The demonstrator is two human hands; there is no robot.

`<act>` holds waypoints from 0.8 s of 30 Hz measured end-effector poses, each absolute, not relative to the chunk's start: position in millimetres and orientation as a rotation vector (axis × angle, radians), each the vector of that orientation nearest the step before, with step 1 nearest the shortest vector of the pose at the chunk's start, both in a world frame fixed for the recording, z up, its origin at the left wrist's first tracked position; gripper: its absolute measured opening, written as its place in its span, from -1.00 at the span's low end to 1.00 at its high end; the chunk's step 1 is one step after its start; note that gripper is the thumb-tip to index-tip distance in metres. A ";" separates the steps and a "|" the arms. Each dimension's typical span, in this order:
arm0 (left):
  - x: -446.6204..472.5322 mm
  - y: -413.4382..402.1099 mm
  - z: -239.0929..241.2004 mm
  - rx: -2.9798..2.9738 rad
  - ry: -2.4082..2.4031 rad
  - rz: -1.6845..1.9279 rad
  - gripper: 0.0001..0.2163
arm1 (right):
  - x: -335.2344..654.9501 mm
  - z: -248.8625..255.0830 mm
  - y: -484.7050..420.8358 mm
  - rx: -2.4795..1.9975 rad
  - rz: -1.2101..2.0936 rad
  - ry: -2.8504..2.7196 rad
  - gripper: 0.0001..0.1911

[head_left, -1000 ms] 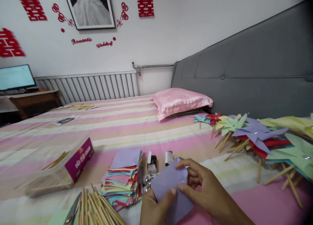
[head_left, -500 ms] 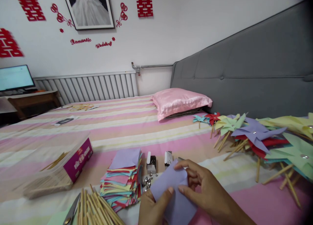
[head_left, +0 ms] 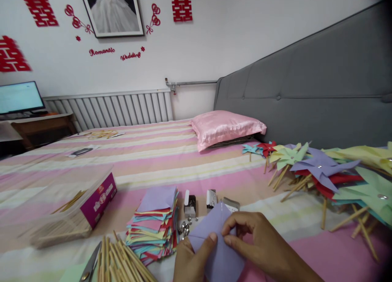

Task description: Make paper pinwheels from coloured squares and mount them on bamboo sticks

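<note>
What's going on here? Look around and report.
A person holds a sheet of purple paper: the left hand grips one side, thumb on top, while the right hand pinches it with thumb and fingers. To the left sit a stack of coloured paper, bundled sticks and scissors. Paper pinwheels on sticks lie to the right.

The left hand (head_left: 190, 262) and right hand (head_left: 259, 241) hold a purple paper sheet (head_left: 228, 261) over a striped bed (head_left: 165, 161), with a colourful paper stack (head_left: 153, 229), wooden sticks (head_left: 118, 261) and scissors (head_left: 91, 262) to the left and paper pinwheels (head_left: 324, 167) to the right.
</note>
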State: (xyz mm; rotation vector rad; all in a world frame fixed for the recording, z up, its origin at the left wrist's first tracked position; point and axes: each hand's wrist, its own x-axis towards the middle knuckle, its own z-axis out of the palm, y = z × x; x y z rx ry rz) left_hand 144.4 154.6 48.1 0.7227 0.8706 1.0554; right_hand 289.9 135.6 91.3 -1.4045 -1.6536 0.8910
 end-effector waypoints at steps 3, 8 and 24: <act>144.8 154.0 49.1 0.727 0.884 1.042 -0.72 | 289.9 91.2 134.9 -1.403 0.893 -1.653 -0.86; 145.7 153.2 50.9 0.745 0.875 1.043 -0.71 | 289.9 91.3 135.7 -1.377 0.887 -1.656 -0.87; 146.5 152.4 50.9 0.791 0.850 1.050 -0.66 | 288.7 89.0 137.4 -1.411 0.871 -1.640 -0.92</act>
